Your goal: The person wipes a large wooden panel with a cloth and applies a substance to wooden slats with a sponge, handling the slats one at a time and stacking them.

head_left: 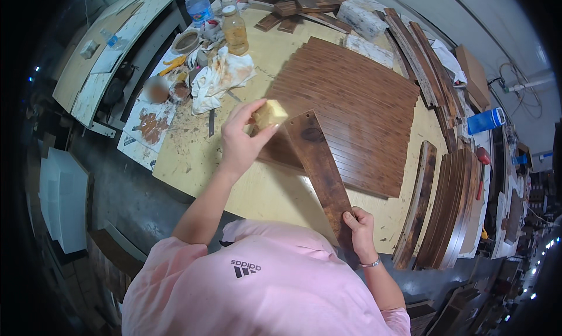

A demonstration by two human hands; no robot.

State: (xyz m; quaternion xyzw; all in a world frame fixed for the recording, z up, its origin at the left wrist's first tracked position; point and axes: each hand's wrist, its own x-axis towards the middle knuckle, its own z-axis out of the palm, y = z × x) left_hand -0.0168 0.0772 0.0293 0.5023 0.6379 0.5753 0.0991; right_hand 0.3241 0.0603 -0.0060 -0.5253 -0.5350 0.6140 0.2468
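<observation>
Between the thumb and fingers of my left hand [243,131] is a pale yellow sponge block [270,115], raised just left of a wooden board's far end. That dark brown wooden board [321,166] has small holes near its far end and slants toward me. My right hand [358,228] grips its near end, thumb on top. Beyond the board, a large stack of brown wooden planks [351,113] lies on the pale worktable [257,189].
Stained white rags [219,78] and a jar of amber liquid [235,31] stand at the far left. Upright planks [448,207] and a red-handled tool [482,166] are at the right. A blue bottle [486,120] lies farther back. Loose wood pieces [298,8] pile up at the far edge.
</observation>
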